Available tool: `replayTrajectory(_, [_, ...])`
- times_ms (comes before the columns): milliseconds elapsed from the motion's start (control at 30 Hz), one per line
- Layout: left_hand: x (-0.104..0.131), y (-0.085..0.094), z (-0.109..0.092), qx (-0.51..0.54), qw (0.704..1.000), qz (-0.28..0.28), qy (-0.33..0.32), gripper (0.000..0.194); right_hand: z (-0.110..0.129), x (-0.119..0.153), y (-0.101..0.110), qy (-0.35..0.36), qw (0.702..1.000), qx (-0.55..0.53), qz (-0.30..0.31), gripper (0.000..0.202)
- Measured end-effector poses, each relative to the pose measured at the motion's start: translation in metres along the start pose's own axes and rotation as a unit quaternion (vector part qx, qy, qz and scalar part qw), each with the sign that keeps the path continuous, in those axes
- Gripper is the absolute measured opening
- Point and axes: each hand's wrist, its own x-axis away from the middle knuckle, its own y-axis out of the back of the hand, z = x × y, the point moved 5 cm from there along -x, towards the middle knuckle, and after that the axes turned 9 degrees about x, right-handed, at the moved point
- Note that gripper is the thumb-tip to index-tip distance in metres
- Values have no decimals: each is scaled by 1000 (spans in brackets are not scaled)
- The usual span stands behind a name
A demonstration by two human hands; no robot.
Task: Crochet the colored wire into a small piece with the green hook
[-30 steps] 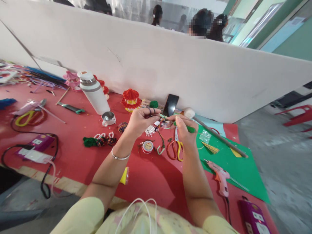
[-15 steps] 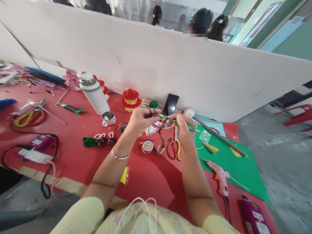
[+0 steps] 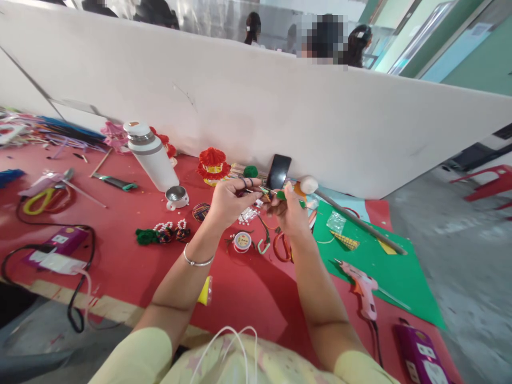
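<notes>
My right hand (image 3: 291, 209) is closed on a thin tool with a green handle (image 3: 282, 196), its metal tip pointing toward the other hand. My left hand (image 3: 232, 201) pinches a small dark piece of work at the fingertips; its details are too small to make out. Dark yarn loops round a left finger. Below the hands, on the red table (image 3: 248, 298), are a spool (image 3: 242, 242), white beads (image 3: 248, 214) and red-handled scissors (image 3: 281, 247), partly hidden by my right forearm.
A white bottle (image 3: 154, 162) and steel cup (image 3: 176, 197) stand left, near beaded yarn pieces (image 3: 164, 234). A phone (image 3: 279, 169) leans at the white partition (image 3: 240, 96). Right are a green sheet (image 3: 392, 282), a rod (image 3: 360, 224) and a pink glue gun (image 3: 364, 290).
My right hand has moved a little left and turned, bringing the green-handled tool closer to my left hand. My left hand stays almost in place.
</notes>
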Motion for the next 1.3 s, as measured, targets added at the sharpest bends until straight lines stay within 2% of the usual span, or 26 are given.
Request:
replayTrajectory(67, [1, 1, -5, -76, 996, -7, -46, 25, 2, 1, 1, 20, 1000, 4, -11, 59])
replayTrajectory(167, [4, 0, -15, -189, 972, -15, -138, 10, 6, 2, 5, 50, 998, -1, -34, 57])
replayTrajectory(267, [5, -4, -19, -223, 961, -9, -163, 8, 8, 2, 6, 59, 997, -5, -39, 57])
replayTrajectory(333, [4, -6, -17, -182, 975, 1, -129, 13, 9, 3, 6, 57, 998, -6, -35, 57])
replayTrajectory(433, [2, -11, -9, -28, 999, 42, -18, 35, 10, 4, 6, 56, 998, 2, -25, 57])
replayTrajectory(500, [2, -14, -3, 70, 993, 68, 66, 49, 11, 4, 7, 65, 998, 14, -20, 57])
replayTrajectory(567, [3, -15, -1, 120, 983, 77, 113, 65, 10, 4, 9, 71, 997, 22, -19, 57])
replayTrajectory(633, [3, -14, -1, 134, 981, 71, 120, 76, 10, 4, 11, 73, 997, 25, -18, 58])
replayTrajectory(700, [2, -14, -1, 136, 982, 62, 112, 79, 10, 4, 11, 75, 997, 28, -16, 57])
replayTrajectory(900, [0, -16, 7, 125, 983, 66, 115, 77, 9, 3, 10, 61, 998, 21, -24, 56])
replayTrajectory(1100, [0, -17, 8, 156, 978, 70, 120, 70, 7, 2, 10, 44, 999, 1, -20, 58])
replayTrajectory(1300, [3, -20, 6, 150, 977, 76, 127, 76, 10, 5, 8, 40, 999, -13, -5, 59])
